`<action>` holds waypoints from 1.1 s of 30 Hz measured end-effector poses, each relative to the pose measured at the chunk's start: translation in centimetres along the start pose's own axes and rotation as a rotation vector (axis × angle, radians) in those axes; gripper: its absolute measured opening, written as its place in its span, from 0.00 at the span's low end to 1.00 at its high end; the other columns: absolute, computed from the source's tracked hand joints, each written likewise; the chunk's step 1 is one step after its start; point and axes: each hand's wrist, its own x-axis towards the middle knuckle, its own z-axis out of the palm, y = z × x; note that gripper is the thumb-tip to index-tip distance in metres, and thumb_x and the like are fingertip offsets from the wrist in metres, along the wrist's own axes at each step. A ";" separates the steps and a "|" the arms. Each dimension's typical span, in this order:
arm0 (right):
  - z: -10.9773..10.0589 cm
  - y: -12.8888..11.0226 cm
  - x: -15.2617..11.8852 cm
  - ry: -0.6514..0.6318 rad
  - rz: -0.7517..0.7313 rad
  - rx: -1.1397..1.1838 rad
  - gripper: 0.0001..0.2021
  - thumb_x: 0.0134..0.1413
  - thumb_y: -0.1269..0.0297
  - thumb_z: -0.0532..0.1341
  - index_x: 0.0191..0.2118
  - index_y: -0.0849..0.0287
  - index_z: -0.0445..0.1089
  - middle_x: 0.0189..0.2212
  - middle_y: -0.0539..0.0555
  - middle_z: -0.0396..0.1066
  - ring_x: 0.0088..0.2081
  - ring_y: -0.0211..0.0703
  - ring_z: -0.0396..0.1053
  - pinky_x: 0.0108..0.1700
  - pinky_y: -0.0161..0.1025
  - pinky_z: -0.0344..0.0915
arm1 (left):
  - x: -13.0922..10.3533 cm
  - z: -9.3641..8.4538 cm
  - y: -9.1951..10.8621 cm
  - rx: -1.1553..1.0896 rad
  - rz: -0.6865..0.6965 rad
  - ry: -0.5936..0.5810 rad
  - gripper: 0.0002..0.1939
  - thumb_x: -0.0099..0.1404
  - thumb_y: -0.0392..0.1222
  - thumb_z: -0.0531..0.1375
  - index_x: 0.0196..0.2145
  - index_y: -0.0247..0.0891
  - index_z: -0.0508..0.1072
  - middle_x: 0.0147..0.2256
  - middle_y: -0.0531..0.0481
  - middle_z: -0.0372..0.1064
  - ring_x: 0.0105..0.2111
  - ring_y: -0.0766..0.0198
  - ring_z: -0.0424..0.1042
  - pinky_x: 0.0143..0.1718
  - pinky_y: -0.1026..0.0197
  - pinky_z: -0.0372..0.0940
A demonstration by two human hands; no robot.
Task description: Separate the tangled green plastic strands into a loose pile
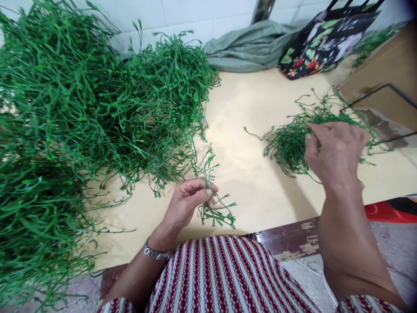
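Beside the large stem pile [107, 95]: a smooth, pale tabletop [241, 130], crumpled matt cloth [250, 45] and a brown cardboard box [384, 74].

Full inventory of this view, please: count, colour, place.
Stem piles: two, green; large pile left, small pile right
More greenery: green, behind box
Sheet: one, grey-green, by wall
Floral bag: one, black multicolour, back right
Box: one, brown, right
Frame: one, black, at box
Post: one, dark, back
Tabletop: one, cream
Red fabric: lower right
Cord: one, white, floor
Wall: white tile
Watch: one, silver, left wrist
Striped top: one, red-white
Left hand: holding stems
Right hand: at small pile
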 end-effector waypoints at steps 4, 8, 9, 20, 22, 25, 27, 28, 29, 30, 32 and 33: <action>-2.7 -7.9 -0.3 -0.248 -0.073 0.848 0.10 0.56 0.63 0.56 0.38 0.60 0.71 0.33 0.56 0.71 0.35 0.41 0.68 0.37 0.41 0.66 | 0.1 0.4 -0.2 -0.009 0.099 0.024 0.04 0.53 0.37 0.63 0.28 0.38 0.78 0.34 0.49 0.69 0.19 0.72 0.67 0.23 0.64 0.64; -2.5 -14.3 -1.9 -0.783 -0.059 1.512 0.12 0.58 0.59 0.53 0.35 0.62 0.69 0.31 0.53 0.69 0.34 0.36 0.69 0.35 0.36 0.67 | 0.1 0.8 -0.5 0.022 0.136 0.025 0.08 0.55 0.35 0.62 0.32 0.43 0.79 0.43 0.45 0.68 0.36 0.60 0.71 0.28 0.62 0.68; -2.2 -15.1 -2.3 -0.844 -0.022 1.625 0.12 0.58 0.58 0.54 0.35 0.62 0.69 0.30 0.52 0.68 0.32 0.34 0.68 0.34 0.35 0.67 | 0.1 0.8 -0.6 0.031 0.146 0.023 0.08 0.55 0.35 0.62 0.33 0.44 0.79 0.43 0.44 0.69 0.44 0.56 0.68 0.31 0.62 0.68; -2.0 -16.7 -4.3 -0.411 0.090 1.503 0.02 0.49 0.71 0.62 0.32 0.61 0.69 0.29 0.51 0.69 0.32 0.32 0.67 0.35 0.31 0.66 | 0.0 1.8 -1.3 -0.018 0.220 0.169 0.05 0.54 0.37 0.63 0.29 0.42 0.79 0.38 0.47 0.68 0.45 0.60 0.63 0.44 0.60 0.62; -2.2 -16.7 -4.3 -0.362 0.024 1.416 0.02 0.49 0.72 0.62 0.30 0.61 0.68 0.28 0.52 0.68 0.31 0.33 0.67 0.35 0.32 0.65 | 0.0 1.9 -1.3 -0.036 0.218 0.180 0.04 0.53 0.38 0.63 0.28 0.41 0.79 0.35 0.48 0.66 0.41 0.62 0.64 0.42 0.61 0.62; -2.5 -16.5 -4.1 -0.342 -0.061 1.313 0.04 0.49 0.73 0.62 0.28 0.61 0.65 0.26 0.51 0.67 0.30 0.34 0.66 0.33 0.32 0.64 | -0.1 2.0 -1.2 -0.068 0.211 0.167 0.03 0.53 0.38 0.63 0.27 0.40 0.78 0.31 0.49 0.65 0.37 0.64 0.63 0.41 0.63 0.60; -2.7 -16.5 -4.0 -0.345 -0.112 1.278 0.05 0.50 0.72 0.61 0.27 0.61 0.64 0.25 0.50 0.64 0.28 0.33 0.64 0.30 0.32 0.63 | -0.1 2.1 -1.1 -0.101 0.200 0.148 0.03 0.54 0.39 0.63 0.25 0.38 0.77 0.29 0.49 0.64 0.36 0.65 0.63 0.40 0.64 0.59; -2.7 -16.6 -4.0 -0.347 -0.137 1.266 0.06 0.51 0.72 0.60 0.26 0.61 0.63 0.24 0.49 0.63 0.27 0.33 0.63 0.29 0.32 0.61 | -0.1 2.2 -1.1 -0.123 0.190 0.141 0.04 0.53 0.39 0.63 0.24 0.38 0.77 0.28 0.50 0.64 0.35 0.65 0.62 0.39 0.64 0.59; -2.8 -16.6 -4.0 -0.351 -0.162 1.254 0.06 0.52 0.72 0.60 0.26 0.61 0.62 0.23 0.49 0.62 0.26 0.33 0.62 0.29 0.32 0.60 | -0.1 2.3 -1.0 -0.148 0.175 0.138 0.05 0.53 0.40 0.64 0.23 0.37 0.76 0.28 0.50 0.63 0.34 0.65 0.62 0.38 0.65 0.58; -2.9 -16.7 -3.9 -0.354 -0.179 1.241 0.07 0.52 0.72 0.59 0.25 0.61 0.61 0.22 0.48 0.61 0.25 0.33 0.61 0.28 0.32 0.59 | -0.1 2.4 -1.0 -0.176 0.154 0.141 0.05 0.52 0.40 0.64 0.22 0.36 0.75 0.27 0.50 0.63 0.33 0.66 0.61 0.36 0.66 0.58; -2.9 -16.8 -3.9 -0.358 -0.201 1.215 0.08 0.53 0.71 0.58 0.24 0.60 0.60 0.21 0.47 0.59 0.24 0.33 0.58 0.27 0.32 0.58 | -0.1 2.6 -0.9 -0.232 0.102 0.157 0.07 0.51 0.40 0.65 0.20 0.35 0.73 0.26 0.52 0.61 0.30 0.67 0.60 0.33 0.66 0.57; -3.0 -16.8 -3.9 -0.368 -0.209 1.211 0.09 0.53 0.72 0.58 0.24 0.60 0.59 0.20 0.47 0.58 0.24 0.33 0.58 0.27 0.32 0.57 | -0.1 2.7 -0.9 -0.257 0.074 0.167 0.08 0.50 0.40 0.65 0.20 0.35 0.72 0.25 0.52 0.61 0.29 0.68 0.59 0.31 0.66 0.56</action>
